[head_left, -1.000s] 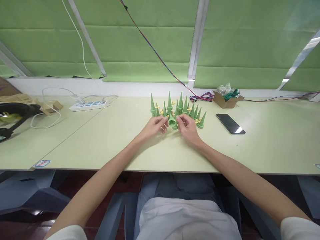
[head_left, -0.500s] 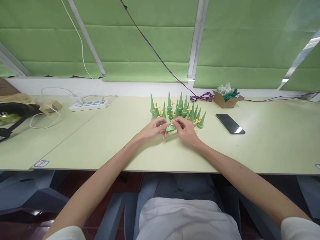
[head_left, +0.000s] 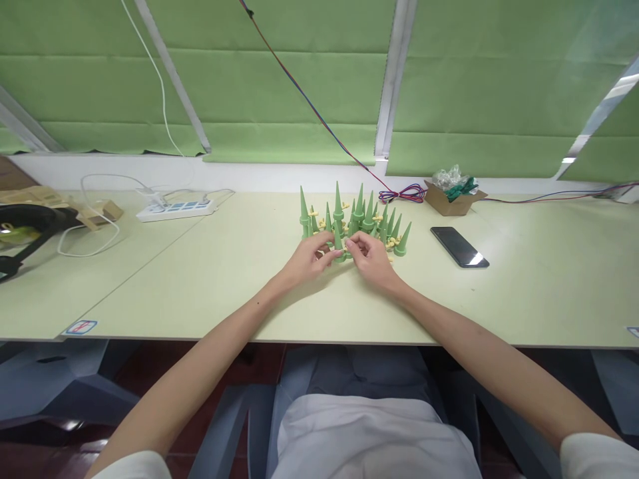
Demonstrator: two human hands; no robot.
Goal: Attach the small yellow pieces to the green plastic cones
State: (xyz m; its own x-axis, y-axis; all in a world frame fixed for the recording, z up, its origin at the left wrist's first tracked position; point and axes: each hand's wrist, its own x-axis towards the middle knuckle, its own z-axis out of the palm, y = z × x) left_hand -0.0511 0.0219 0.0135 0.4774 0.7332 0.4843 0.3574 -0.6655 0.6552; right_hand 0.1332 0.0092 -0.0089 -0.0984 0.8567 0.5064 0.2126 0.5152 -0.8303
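My left hand (head_left: 314, 257) is closed by thumb and fingers round a green plastic spike (head_left: 338, 241), its point upward and its wide collar low near the table. My right hand (head_left: 370, 259) meets it from the other side, thumb and forefinger pinched at a small yellow valve piece (head_left: 345, 249) on the spike's side; the fingertips partly hide it. Just behind both hands stands a cluster of similar green spikes (head_left: 358, 203), several with small yellow valve pieces (head_left: 377, 218) on them. One spike (head_left: 403, 241) leans at the cluster's right end.
A black phone (head_left: 460, 247) lies to the right on the pale table (head_left: 210, 279). Behind it sits a small cardboard box (head_left: 453, 203) with plastic and green stuff. Bundled red-blue wire (head_left: 403, 193), a power strip (head_left: 176, 210) and a black object (head_left: 37, 218) are also around.
My left hand has brought the spike from a tilt to nearly upright, and its fingers have shifted on it. My right hand has hardly moved.
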